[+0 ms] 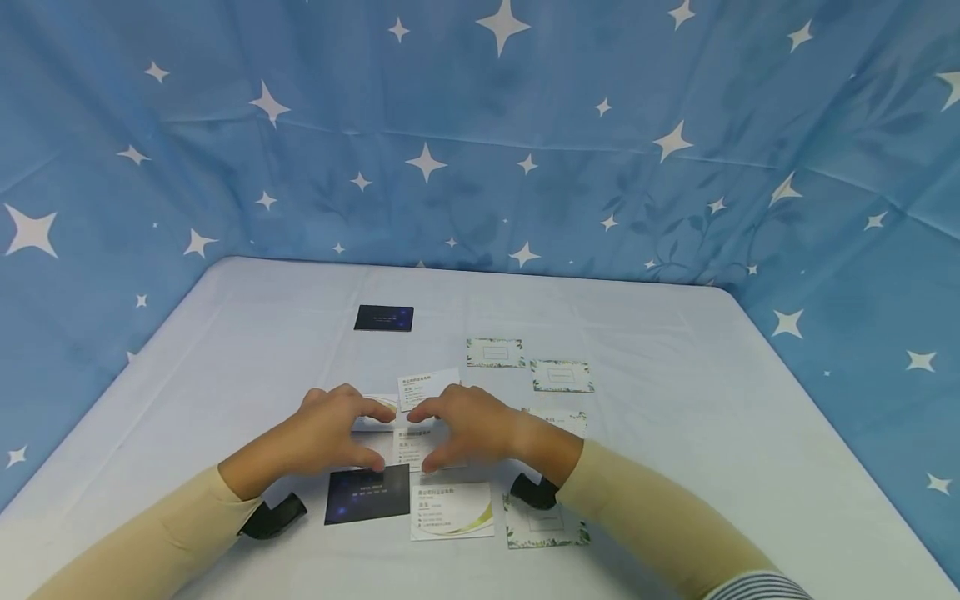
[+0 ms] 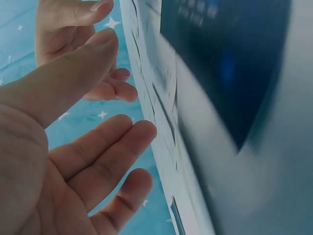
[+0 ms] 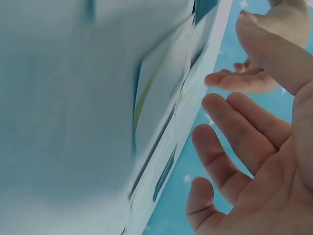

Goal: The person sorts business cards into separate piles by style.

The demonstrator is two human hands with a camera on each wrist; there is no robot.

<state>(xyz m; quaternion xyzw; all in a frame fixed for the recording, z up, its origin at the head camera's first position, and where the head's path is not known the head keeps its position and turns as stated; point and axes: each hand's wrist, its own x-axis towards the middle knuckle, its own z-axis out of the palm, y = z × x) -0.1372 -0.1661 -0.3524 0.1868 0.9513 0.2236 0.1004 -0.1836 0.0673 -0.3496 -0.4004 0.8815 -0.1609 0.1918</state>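
Observation:
My left hand (image 1: 326,429) and right hand (image 1: 476,425) hover over a cluster of business cards, palms facing each other. Both wrist views show the fingers spread and gently bent, with nothing in them. Under and between the hands lie a tilted white card (image 1: 423,383) and another white card (image 1: 408,446), both partly hidden by fingers. A white card with a gold curve (image 1: 452,512) lies in front, beside a dark blue card (image 1: 367,494). The left hand partly covers one more white card (image 1: 375,423).
Two leaf-bordered cards (image 1: 495,352) lie behind the right hand, and a dark card (image 1: 384,317) sits farther back. Other leaf-bordered cards (image 1: 547,533) are partly hidden by the right forearm. A white cloth (image 1: 675,375) covers the table; a blue starred curtain (image 1: 480,200) hangs behind.

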